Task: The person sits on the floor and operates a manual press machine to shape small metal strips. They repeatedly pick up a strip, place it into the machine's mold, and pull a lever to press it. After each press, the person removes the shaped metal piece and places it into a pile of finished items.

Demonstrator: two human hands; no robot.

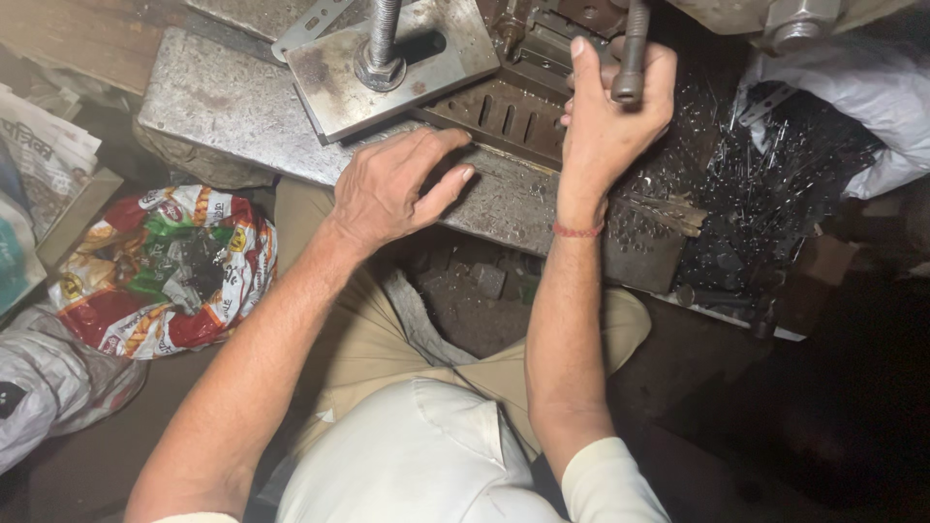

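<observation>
My right hand [608,116] is closed around a dark metal lever handle [632,53] that comes down from the top of the press. My left hand [397,184] rests with fingers apart on the edge of the thick steel bed plate [223,107], its fingertips near a slotted metal die block [504,116]. Whether a small part lies under the fingertips is not visible. A clamp plate [339,73] held by a threaded bolt and nut [381,58] sits just beyond the left hand.
An open printed plastic bag [165,271] with dark metal pieces lies at my left. Folded newspaper [44,155] and a white sack [48,383] are further left. Several small shiny metal pieces [765,184] are scattered at the right, beside a white bag [872,97].
</observation>
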